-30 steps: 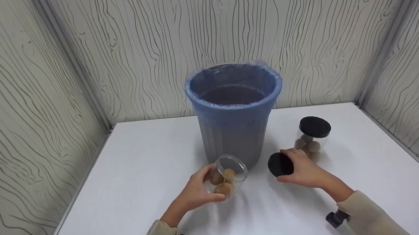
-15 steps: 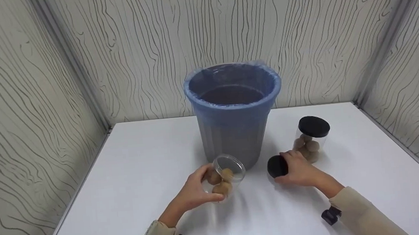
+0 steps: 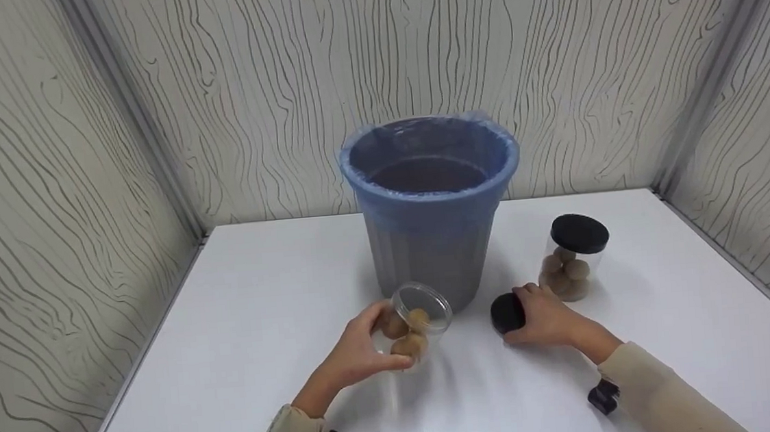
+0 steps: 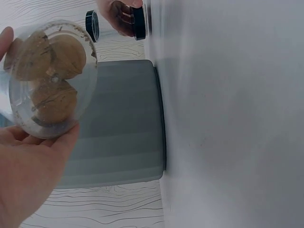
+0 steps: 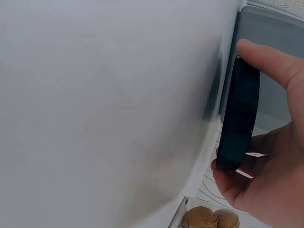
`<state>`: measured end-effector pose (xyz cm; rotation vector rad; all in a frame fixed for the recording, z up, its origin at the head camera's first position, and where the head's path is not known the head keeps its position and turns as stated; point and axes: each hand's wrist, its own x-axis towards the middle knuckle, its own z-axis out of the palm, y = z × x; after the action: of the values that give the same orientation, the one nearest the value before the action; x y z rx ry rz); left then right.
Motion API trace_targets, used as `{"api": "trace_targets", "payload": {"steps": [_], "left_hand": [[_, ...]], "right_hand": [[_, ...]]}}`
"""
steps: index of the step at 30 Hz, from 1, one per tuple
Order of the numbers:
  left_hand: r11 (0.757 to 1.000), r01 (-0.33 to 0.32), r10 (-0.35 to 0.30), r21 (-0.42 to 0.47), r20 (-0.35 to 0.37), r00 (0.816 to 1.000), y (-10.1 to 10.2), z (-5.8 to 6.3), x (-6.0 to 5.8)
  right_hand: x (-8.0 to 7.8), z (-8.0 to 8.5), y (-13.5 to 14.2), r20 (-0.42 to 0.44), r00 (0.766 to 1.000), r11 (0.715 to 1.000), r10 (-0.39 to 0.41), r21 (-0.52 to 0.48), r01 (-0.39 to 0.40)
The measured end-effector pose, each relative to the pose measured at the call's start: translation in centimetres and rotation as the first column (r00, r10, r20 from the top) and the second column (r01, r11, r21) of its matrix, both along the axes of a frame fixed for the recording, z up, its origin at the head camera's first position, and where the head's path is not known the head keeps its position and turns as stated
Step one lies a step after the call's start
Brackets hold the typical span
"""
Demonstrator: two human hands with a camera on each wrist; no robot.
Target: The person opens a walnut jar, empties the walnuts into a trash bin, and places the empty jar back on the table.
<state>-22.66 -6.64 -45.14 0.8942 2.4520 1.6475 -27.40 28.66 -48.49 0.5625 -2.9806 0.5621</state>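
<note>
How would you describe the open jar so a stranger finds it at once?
Find the blue-lined grey bin on the table. In front of it, the left hand grips a clear, tilted jar of walnuts. Its mouth is uncovered, while the upright jar at right wears a black lid.

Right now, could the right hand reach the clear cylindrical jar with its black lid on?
Probably yes, once emptied: the right hand holds a round black lid, but nothing visible blocks the nearby capped clear cylindrical jar.

A clear, lidless jar of brown walnuts tilts left of a round black lid.
</note>
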Motion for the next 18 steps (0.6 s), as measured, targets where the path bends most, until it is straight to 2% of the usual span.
{"api": "trace_targets", "payload": {"steps": [3, 4, 10, 14, 17, 18], "left_hand": [[1.000, 0.005, -0.005, 0.003, -0.012, 1.000, -0.1, -1.4, -0.8], [1.000, 0.011, -0.011, 0.007, -0.016, 1.000, -0.1, -1.5, -0.9], [1.000, 0.027, -0.027, 0.012, -0.018, 0.999, 0.0, -0.8, -0.6], [0.999, 0.031, -0.030, 0.018, -0.027, 0.999, 0.2, 0.7, 0.3], [0.999, 0.027, -0.026, 0.017, -0.020, 0.999, 0.2, 0.8, 0.3], [1.000, 0.023, -0.022, 0.010, -0.015, 1.000, 0.2, 0.5, 0.1]], "right_hand": [[-0.1, -0.3, 0.0, 0.000, 1.000, 1.000, 0.008, 0.011, -0.008], [-0.1, -0.4, 0.0, -0.002, 1.000, 1.000, 0.010, 0.014, -0.010], [-0.2, -0.6, 0.0, -0.015, 1.000, 0.999, 0.019, 0.029, -0.018], [-0.3, -0.6, 0.0, -0.011, 1.000, 0.999, 0.018, 0.040, -0.017], [-0.3, -0.6, -0.1, 0.006, 1.000, 0.999, 0.016, 0.049, -0.016], [-0.3, -0.6, -0.2, 0.015, 1.000, 0.999, 0.012, 0.051, -0.013]]}}
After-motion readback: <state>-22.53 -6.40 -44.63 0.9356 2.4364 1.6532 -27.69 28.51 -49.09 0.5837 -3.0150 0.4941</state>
